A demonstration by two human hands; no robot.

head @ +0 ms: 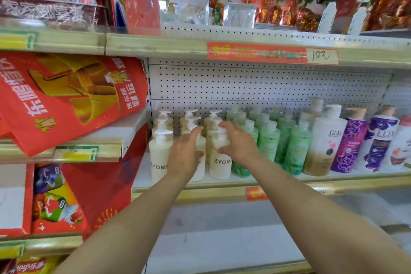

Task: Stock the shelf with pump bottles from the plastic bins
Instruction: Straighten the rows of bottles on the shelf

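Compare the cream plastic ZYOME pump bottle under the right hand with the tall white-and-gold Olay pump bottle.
The cream ZYOME pump bottle is shorter and slimmer than the white-and-gold Olay pump bottle. ZYOME is cream throughout; Olay fades from white to gold at its base. The right hand grips ZYOME's pump; Olay stands untouched. The left hand holds a neighbouring cream bottle. Both stand upright on the same shelf.

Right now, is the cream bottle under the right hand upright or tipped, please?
Upright: the cream bottle stands base-down on the shelf, pump uppermost; the right hand grips it.

Pump bottles (220, 158) on shelf (289, 181)
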